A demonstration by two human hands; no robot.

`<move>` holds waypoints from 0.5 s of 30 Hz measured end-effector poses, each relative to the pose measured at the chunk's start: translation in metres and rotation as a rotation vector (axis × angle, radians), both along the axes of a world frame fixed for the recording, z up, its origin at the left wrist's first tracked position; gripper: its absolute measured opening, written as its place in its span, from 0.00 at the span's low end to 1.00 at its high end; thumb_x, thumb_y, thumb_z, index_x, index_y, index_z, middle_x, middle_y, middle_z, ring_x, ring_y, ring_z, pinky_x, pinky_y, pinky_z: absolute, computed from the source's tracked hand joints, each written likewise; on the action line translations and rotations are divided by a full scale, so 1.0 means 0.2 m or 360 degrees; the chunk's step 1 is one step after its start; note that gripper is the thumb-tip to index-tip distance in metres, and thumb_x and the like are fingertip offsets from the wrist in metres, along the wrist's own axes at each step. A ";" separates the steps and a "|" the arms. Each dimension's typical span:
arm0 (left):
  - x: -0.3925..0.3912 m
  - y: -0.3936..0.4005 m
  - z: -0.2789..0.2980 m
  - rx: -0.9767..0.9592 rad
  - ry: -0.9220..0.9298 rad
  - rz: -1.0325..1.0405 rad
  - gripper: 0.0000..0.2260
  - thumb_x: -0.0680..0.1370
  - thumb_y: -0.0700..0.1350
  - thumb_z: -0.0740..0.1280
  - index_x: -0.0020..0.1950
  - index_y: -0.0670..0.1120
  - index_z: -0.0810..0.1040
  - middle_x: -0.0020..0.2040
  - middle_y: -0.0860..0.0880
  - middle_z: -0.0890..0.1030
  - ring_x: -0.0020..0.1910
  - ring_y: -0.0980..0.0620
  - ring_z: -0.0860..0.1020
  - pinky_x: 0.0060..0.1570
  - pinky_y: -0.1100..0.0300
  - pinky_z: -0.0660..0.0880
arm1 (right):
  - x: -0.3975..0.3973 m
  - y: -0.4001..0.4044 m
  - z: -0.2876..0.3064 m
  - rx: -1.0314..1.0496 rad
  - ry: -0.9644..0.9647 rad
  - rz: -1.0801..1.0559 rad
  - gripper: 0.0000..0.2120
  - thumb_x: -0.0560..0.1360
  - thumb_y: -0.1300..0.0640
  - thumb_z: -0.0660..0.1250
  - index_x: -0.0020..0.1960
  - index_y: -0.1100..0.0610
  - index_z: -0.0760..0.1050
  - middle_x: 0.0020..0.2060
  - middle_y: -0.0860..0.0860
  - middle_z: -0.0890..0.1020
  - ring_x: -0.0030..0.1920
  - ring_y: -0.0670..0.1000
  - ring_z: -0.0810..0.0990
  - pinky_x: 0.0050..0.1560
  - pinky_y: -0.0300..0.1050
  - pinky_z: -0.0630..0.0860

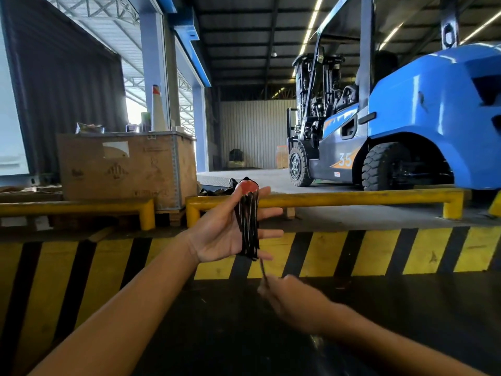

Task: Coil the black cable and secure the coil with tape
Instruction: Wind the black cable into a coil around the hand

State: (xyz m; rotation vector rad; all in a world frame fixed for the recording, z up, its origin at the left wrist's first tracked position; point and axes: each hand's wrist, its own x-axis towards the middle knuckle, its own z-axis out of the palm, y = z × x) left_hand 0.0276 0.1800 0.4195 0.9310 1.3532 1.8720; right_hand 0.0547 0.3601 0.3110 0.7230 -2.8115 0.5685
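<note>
The black cable (248, 226) lies as a long coil of several loops across my left hand (217, 234), which is held palm up with fingers spread behind the loops. A red patch (247, 187), maybe tape, shows at the coil's top end by my thumb. A loose strand (263, 270) runs down from the coil's lower end to my right hand (292, 299), which is blurred and pinches that strand just below the coil.
A yellow-and-black striped kerb (379, 251) runs across in front of me, with yellow guard rails (352, 198) above it. A blue forklift (406, 126) stands at the right. A cardboard-covered crate (124, 166) with bottles and a cone sits at the left. Dark floor lies below my arms.
</note>
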 end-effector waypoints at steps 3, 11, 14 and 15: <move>-0.05 -0.01 0.00 0.0146 -0.0039 0.0291 0.24 0.76 0.62 0.53 0.71 0.57 0.67 0.68 0.45 0.74 0.67 0.38 0.69 0.54 0.33 0.72 | 0.09 -0.08 0.01 0.0007 -0.0165 0.0237 0.05 0.79 0.44 0.54 0.47 0.41 0.67 0.35 0.45 0.77 0.31 0.34 0.77 0.33 0.35 0.72; -0.10 -0.10 -0.11 -0.0931 0.0500 0.0662 0.27 0.76 0.62 0.52 0.73 0.55 0.60 0.72 0.44 0.65 0.70 0.41 0.65 0.67 0.37 0.61 | 0.07 0.15 0.39 0.0079 0.0555 0.0116 0.13 0.79 0.45 0.55 0.46 0.50 0.76 0.34 0.45 0.77 0.34 0.42 0.76 0.36 0.38 0.72; -0.02 -0.06 -0.12 -0.1219 0.0455 0.0325 0.25 0.72 0.66 0.55 0.65 0.57 0.69 0.65 0.46 0.70 0.64 0.43 0.72 0.59 0.42 0.74 | 0.00 0.20 0.45 0.0101 0.0705 -0.0009 0.14 0.78 0.44 0.57 0.45 0.50 0.77 0.31 0.45 0.77 0.31 0.42 0.75 0.32 0.38 0.69; 0.00 -0.04 -0.11 -0.1262 0.0455 0.0202 0.24 0.71 0.67 0.56 0.64 0.60 0.69 0.66 0.46 0.70 0.63 0.43 0.73 0.56 0.44 0.76 | -0.01 0.20 0.46 0.0123 0.0748 -0.0041 0.14 0.78 0.44 0.57 0.45 0.50 0.76 0.31 0.45 0.76 0.31 0.42 0.74 0.31 0.37 0.67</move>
